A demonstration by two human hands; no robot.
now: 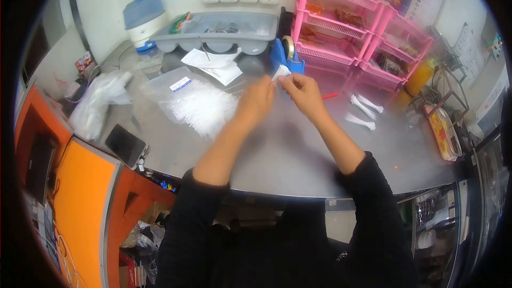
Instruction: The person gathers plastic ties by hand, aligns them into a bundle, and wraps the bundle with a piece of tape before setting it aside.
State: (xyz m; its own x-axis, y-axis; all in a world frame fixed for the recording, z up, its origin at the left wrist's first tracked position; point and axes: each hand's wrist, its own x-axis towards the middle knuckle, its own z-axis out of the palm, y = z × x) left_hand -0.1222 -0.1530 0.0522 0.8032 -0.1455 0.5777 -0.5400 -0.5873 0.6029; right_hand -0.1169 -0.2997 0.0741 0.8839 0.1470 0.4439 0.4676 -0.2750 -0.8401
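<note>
Both hands meet over the metal table, just in front of the blue tape dispenser (280,53). My right hand (304,92) is closed in a pinch on a small white bundle (281,71), its flared end pointing up. Close beside it, my left hand (258,98) has curled fingers at the bundle's left side; its exact grip is partly hidden. To the left, a heap of thin white strips (205,108) spreads from a clear plastic bag (160,86) with a label. On the right lie several similar white bundles (362,108), narrow in the middle and fanned at the ends.
A red stick-like item (330,95) lies right of my right hand. White papers (226,72) and a grey compartment tray (216,24) are behind. Pink stacked baskets (330,45) stand back right. A phone (125,144) rests at the front left edge, near a plastic bundle (98,105).
</note>
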